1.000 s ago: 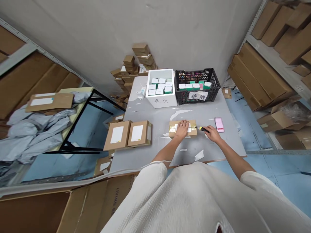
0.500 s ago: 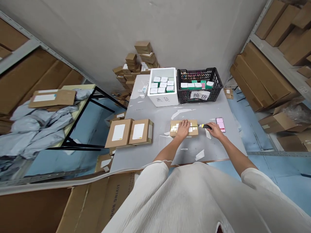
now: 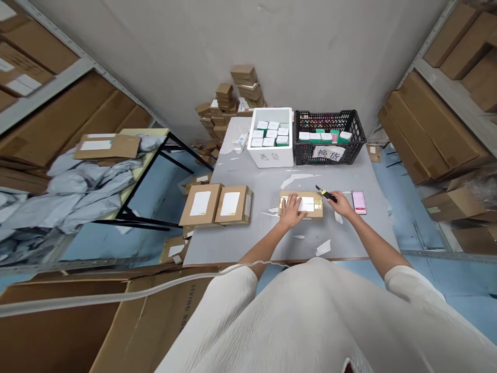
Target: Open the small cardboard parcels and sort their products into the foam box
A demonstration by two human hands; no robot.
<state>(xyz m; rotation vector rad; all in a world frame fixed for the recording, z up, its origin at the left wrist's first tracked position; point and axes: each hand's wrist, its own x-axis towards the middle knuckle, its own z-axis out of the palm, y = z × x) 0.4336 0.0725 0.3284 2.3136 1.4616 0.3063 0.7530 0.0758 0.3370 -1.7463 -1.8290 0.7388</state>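
Note:
A small taped cardboard box point(image 3: 316, 208) with a white label lies on the grey table point(image 3: 267, 184). My left hand point(image 3: 292, 211) rests on the left part of its top, fingers spread. In my right hand point(image 3: 341, 203) is a utility knife point(image 3: 326, 195) with a black and yellow handle, gripped from the right. Its blade points up and left, above the far right corner of the box. Just right of that hand lies a phone point(image 3: 359, 202) with a pink screen.
Two labelled cardboard boxes point(image 3: 232, 206) stand at the table's left. A white foam box point(image 3: 271, 159) and a black crate point(image 3: 330, 155), both holding small white-and-green boxes, stand at the back. Paper scraps point(image 3: 323, 247) lie near the front edge. Grey bags point(image 3: 85, 189) cover a side table.
The knife has come up off the box's middle toward its far right corner, blade tilted upward. My left hand has shifted left on the box and spread its fingers. The view has turned slightly left.

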